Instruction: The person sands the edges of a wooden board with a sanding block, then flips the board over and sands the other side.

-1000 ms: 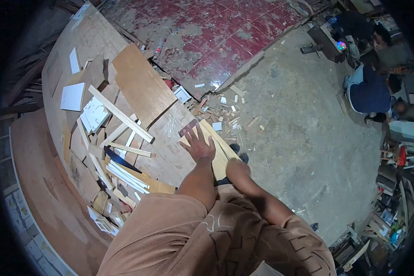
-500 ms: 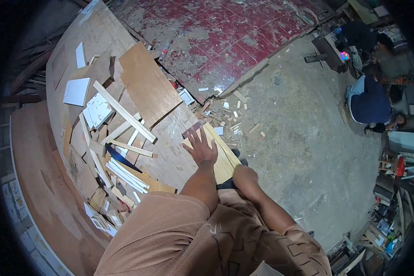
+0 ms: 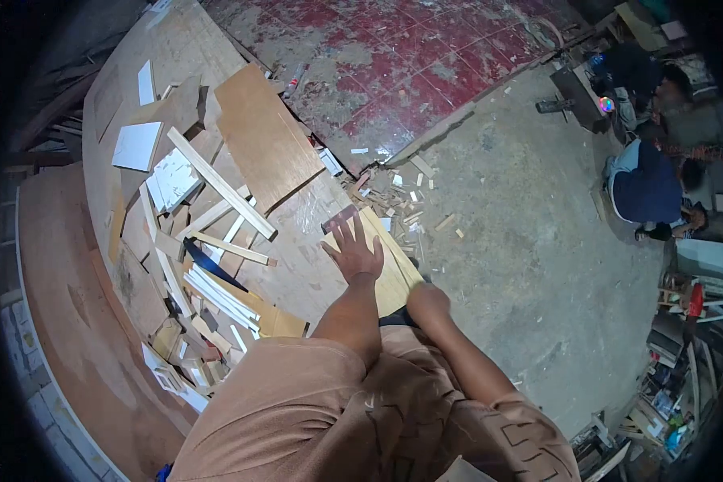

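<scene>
My left hand (image 3: 355, 254) lies flat with spread fingers on a pale wooden board (image 3: 390, 291), near a dark reddish strip (image 3: 340, 218) at the board's far end. Along the board's right edge is my right hand (image 3: 428, 304), curled closed. Whatever it grips is hidden beneath the fingers and slightly blurred. A narrow lighter strip of wood (image 3: 395, 255) runs along the right side of the board, toward my right hand.
The worktable (image 3: 301, 277) carries a brown plywood sheet (image 3: 267, 136), long wood strips (image 3: 221, 183), white pieces (image 3: 136, 146) and a blue-handled tool (image 3: 209, 263). Wood scraps litter the floor (image 3: 522, 209). Several people (image 3: 649, 183) are at the upper right.
The view has shifted slightly, so the table items appear a little lower and to the right. Both hands keep nearly the same places on the board.
</scene>
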`<state>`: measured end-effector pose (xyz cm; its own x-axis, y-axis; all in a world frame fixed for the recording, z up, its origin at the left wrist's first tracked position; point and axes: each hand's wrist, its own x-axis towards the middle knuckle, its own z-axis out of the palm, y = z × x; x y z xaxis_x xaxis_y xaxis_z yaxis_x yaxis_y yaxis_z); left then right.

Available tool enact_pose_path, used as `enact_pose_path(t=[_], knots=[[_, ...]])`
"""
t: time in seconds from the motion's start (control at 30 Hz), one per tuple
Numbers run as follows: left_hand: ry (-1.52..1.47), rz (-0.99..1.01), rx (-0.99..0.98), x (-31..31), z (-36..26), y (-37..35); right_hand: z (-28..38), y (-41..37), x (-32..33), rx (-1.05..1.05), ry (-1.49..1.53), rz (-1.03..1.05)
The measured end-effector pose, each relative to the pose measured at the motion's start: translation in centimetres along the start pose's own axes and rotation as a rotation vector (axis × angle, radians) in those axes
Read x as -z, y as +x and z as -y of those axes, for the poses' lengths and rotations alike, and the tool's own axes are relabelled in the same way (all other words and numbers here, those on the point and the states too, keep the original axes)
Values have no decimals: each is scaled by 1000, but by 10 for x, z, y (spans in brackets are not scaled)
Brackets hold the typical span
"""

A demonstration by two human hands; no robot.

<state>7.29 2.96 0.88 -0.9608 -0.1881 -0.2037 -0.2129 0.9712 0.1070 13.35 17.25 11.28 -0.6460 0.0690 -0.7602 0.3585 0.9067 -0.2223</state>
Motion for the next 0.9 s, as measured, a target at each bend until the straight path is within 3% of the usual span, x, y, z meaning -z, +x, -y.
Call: enact_pose_path(t=[0.1,0.3,0.47,0.53,0.63,0.77,0.83,0.9], knots=[[-16,24,8,3,-1,0,8,56,-30,-7,33,-62],[4,36,19,7,-3,1,-2,-21,31,-24,24,87],[-13,12,14,3,-3,-1,12,37,-3,32,-62,107],[-16,8,6,5,-2,2,11,50,-23,33,-7,-118],[-35,46,19,8,-2,0,-22,14,-33,47,-3,-106],[-43,13,7,5,-1,1,-31,-74,20,34,-45,-28],[-41,10,6,4,-2,0,-31,-79,26,-32,-53,-13],[-8,52,18,2,-1,1,-24,-71,31,37,-51,-75]])
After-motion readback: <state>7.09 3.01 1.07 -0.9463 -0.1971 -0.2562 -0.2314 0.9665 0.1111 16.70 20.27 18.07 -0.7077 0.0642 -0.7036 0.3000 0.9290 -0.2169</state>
